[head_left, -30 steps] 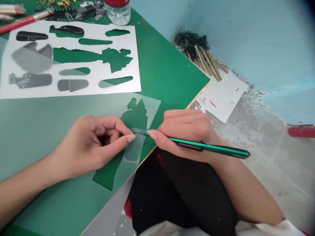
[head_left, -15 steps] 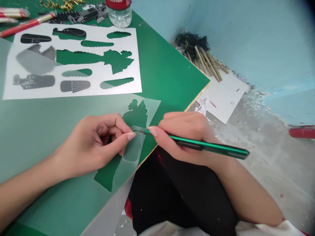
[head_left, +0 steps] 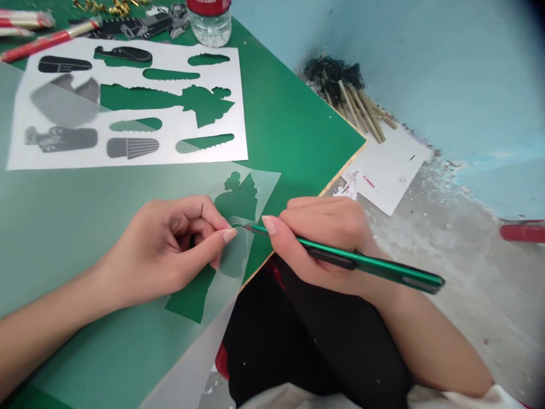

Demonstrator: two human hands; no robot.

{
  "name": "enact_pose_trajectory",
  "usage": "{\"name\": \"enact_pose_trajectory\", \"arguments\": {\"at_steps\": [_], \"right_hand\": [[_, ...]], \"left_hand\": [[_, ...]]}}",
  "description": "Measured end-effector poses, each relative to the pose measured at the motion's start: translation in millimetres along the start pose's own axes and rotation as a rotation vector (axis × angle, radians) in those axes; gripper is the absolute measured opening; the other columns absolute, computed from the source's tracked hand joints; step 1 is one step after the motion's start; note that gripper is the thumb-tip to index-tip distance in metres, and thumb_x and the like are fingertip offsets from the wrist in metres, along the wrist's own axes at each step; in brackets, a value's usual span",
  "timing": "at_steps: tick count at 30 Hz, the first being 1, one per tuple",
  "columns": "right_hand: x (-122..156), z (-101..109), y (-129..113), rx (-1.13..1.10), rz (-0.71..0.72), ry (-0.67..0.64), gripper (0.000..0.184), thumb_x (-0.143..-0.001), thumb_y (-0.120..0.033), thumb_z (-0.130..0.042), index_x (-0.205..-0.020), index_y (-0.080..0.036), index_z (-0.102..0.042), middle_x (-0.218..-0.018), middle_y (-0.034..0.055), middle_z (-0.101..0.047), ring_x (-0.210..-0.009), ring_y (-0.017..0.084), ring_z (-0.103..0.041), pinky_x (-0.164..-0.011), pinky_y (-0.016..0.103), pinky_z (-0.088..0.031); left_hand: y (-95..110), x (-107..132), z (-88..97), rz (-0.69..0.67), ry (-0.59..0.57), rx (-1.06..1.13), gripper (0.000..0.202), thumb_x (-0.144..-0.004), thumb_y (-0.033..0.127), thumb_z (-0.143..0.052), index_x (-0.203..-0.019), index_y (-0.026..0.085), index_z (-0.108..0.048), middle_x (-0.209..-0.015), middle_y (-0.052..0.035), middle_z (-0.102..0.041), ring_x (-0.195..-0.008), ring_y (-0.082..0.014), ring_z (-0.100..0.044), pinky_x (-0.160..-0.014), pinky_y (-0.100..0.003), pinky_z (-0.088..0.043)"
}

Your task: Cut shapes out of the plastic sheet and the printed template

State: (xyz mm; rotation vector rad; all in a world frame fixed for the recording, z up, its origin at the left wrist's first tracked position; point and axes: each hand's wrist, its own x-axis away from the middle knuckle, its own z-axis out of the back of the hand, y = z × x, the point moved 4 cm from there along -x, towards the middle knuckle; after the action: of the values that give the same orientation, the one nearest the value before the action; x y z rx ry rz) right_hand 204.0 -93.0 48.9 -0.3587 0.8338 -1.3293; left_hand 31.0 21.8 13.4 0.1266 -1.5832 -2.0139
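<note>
"Since half a second ago, the tool (head_left: 395, 272) has tilted, its tail dipping lower. Where's the film (head_left: 93, 204)?"

"On the table (head_left: 293, 136), spread along the lap-side edge, one tip pointing toward the right corner."

"What's hard to see?"

"Whether anything sits between the fingertips of the left hand (head_left: 183, 244): thumb and forefinger are pinched together at the film. That hand hides part of the figure-shaped hole, and the picture's edge cuts off the film's left side."

"Materials?"

"Film thin, clear, slightly milky, with a rounded outline near the tool's tip. The tool is slim, shiny green, black-clipped, ending in fine metal."

"And the right hand (head_left: 327, 233)?"

"Closed round the tool like a pen, its tip just beside the left fingertips."

"Further out?"

"White sheet (head_left: 168, 147) with toothed cut-outs, partly under the film; beyond, a bottle (head_left: 213, 31) by the wall-side edge, its top cut off."
</note>
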Motion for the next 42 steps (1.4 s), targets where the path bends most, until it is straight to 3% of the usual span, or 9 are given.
{"name": "enact_pose_trajectory", "arguments": {"at_steps": [12, 24, 42], "right_hand": [[0.3, 0.1, -1.4, 0.026, 0.002, 0.003, 0.049, -0.108, -0.021, -0.051, -0.064, -0.022, -0.030, -0.055, -0.0059, -0.033, -0.053, 0.012, -0.027, -0.056, 0.031, -0.034], [-0.6, 4.5, 2.3, 0.038, 0.117, -0.046, 0.046, -0.107, -0.018, -0.056, -0.067, -0.021, -0.033, -0.061, -0.0050, -0.036, -0.060, 0.012, -0.027, -0.059, 0.030, -0.032], [1.1, 1.5, -2.7, 0.055, 0.008, 0.015, 0.048, -0.108, -0.023, -0.053, -0.064, -0.021, -0.033, -0.058, -0.0051, -0.032, -0.056, 0.011, -0.026, -0.056, 0.031, -0.028]], "left_hand": [[1.3, -0.7, -1.2, -0.007, 0.015, 0.006, 0.016, -0.094, 0.032, -0.073, -0.082, 0.022, -0.069, -0.056, 0.0025, -0.067, -0.043, -0.0090, -0.050, -0.038, -0.017, -0.036], [3.6, -2.2, -0.9, -0.031, 0.015, 0.016, 0.015, -0.095, 0.029, -0.071, -0.083, 0.021, -0.069, -0.053, 0.0035, -0.064, -0.042, -0.0078, -0.051, -0.038, -0.015, -0.036], [1.5, -0.4, 0.7, -0.012, 0.043, 0.010, 0.015, -0.094, 0.033, -0.074, -0.083, 0.023, -0.068, -0.056, 0.0025, -0.066, -0.042, -0.0094, -0.049, -0.036, -0.018, -0.036]]}}
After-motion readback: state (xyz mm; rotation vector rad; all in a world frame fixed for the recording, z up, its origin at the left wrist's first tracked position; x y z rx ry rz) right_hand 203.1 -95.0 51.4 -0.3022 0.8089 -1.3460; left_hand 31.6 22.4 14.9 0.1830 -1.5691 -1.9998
